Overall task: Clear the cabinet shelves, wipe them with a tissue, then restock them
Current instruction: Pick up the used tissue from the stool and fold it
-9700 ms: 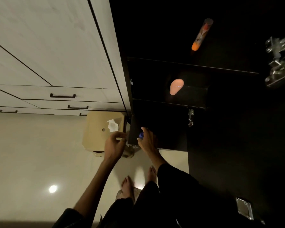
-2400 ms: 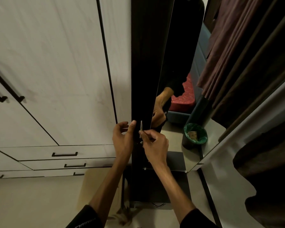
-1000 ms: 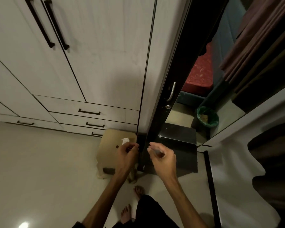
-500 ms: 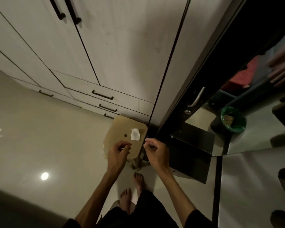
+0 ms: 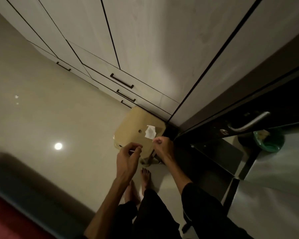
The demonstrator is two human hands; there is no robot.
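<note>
White and crumpled, a small scrap of tissue (image 5: 150, 134) lies flat on the top of the tan plastic stool (image 5: 136, 130), near the stool's right edge and just beside the round hole in its seat. The stool stands on the glossy beige floor (image 5: 50, 118), tucked against the pale wooden drawers (image 5: 121, 83) and close to the dark cabinet door with its curved metal handle (image 5: 247, 123), which looks closed. Just in front of the stool, the left hand (image 5: 128, 157) has its fingers curled, with thumb and forefinger pinching what looks like a thin pale sliver, too small to identify. The right hand (image 5: 162, 145) hovers over the stool's near right corner, just beside the tissue, fingers bunched into a loose fist; whether it grips anything cannot be told. The tissue should handle as almost weightless, soft and limp, likely to tear if dragged and to flutter off if brushed. A light pinch at its nearer edge or a raised crease, lifting straight off the stool, seems the safest hold. With the door apparently closed, the work looks close to finished, the tissue left to collect.
</note>
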